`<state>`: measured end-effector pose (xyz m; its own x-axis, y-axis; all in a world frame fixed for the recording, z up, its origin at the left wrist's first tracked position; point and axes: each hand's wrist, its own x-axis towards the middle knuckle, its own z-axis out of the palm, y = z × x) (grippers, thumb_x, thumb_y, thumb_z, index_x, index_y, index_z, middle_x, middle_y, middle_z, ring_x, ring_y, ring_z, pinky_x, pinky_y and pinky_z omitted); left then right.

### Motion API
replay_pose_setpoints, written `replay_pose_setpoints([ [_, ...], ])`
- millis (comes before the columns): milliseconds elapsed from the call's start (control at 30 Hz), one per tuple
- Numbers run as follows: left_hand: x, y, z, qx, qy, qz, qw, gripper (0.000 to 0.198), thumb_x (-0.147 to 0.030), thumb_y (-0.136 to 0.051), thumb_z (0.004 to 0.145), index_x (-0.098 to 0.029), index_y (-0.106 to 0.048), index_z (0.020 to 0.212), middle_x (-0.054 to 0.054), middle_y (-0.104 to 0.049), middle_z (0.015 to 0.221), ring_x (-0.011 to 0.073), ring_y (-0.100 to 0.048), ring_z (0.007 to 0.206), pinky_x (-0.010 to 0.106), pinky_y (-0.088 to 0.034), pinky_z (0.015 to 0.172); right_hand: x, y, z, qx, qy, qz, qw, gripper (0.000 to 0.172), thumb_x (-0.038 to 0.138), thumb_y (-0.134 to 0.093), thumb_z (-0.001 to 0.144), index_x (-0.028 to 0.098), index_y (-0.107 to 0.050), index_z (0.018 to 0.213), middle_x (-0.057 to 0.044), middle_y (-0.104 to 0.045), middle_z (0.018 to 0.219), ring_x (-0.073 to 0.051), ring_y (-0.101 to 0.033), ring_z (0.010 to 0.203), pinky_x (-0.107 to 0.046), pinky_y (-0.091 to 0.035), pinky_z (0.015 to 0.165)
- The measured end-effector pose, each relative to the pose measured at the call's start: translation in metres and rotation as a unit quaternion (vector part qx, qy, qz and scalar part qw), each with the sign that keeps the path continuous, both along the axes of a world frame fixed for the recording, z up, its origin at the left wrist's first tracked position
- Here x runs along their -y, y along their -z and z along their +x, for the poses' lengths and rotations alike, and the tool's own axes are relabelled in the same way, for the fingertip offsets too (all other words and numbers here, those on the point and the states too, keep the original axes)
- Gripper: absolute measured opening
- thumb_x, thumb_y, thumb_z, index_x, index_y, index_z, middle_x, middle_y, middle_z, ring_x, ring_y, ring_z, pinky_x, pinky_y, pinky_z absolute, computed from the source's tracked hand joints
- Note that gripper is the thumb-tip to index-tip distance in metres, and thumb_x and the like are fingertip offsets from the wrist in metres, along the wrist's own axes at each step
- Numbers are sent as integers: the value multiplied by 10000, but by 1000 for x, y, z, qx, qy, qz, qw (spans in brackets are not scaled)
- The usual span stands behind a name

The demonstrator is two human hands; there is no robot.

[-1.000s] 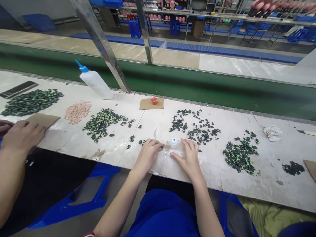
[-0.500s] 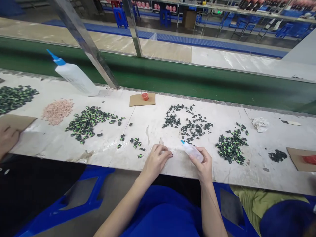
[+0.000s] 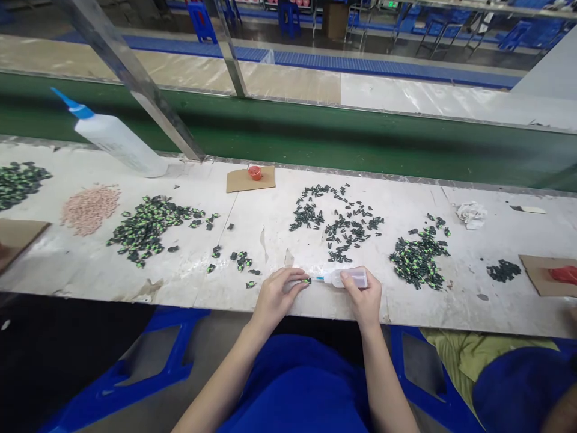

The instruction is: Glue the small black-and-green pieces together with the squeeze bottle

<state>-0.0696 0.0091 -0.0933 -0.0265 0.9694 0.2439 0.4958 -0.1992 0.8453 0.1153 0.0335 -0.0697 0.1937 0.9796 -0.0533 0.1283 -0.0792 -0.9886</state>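
Observation:
Between thumb and fingertips, my left hand pinches a small black-and-green piece. My right hand is closed around a small translucent glue bottle, tilted nearly flat, its blue tip pointing left at the piece, a short gap away. Beyond the hands lies a loose spread of small black parts. A few black-and-green pieces lie left of my left hand, with a larger pile of them farther left. Another black-and-green pile sits right of my right hand.
A large white bottle with a blue nozzle leans near a metal post. A red cap rests on cardboard. Pink bits, crumpled tissue and a blade lie about. A co-worker's sleeve shows at right.
The glue bottle has swung from tip-up to nearly level, its tip now close to the left fingers. The piece in my left hand shows more clearly. The view has shifted slightly.

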Motion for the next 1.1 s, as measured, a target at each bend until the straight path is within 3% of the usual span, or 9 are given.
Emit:
replay_pose_setpoints([
  [233, 0, -6, 0, 13, -6, -17, 1000, 50, -243, -665, 829, -215, -675, 869, 34, -750, 859, 200, -735, 827, 332, -592, 819, 0, -1, 0, 43, -43, -7, 998, 270, 416, -681, 697, 176, -598, 608, 14, -583, 520, -125, -496, 483, -240, -407, 481],
  [733, 0, -8, 0, 15, -8, -26, 1000, 87, -292, -647, 842, -209, -662, 865, 42, -750, 871, 199, -736, 815, 334, -601, 815, 1, 1, -2, 61, -48, -9, 997, 274, 415, -666, 718, 172, -599, 611, 8, -594, 542, -131, -500, 514, -243, -406, 502],
  [1100, 0, -6, 0, 15, -7, -22, 1000, 62, -259, -666, 828, -205, -659, 859, 38, -751, 859, 203, -741, 809, 332, -594, 817, 1, -1, -2, 52, -27, -12, 998, 295, 423, -667, 713, 182, -558, 583, 33, -510, 512, -118, -446, 497, -235, -369, 480],
])
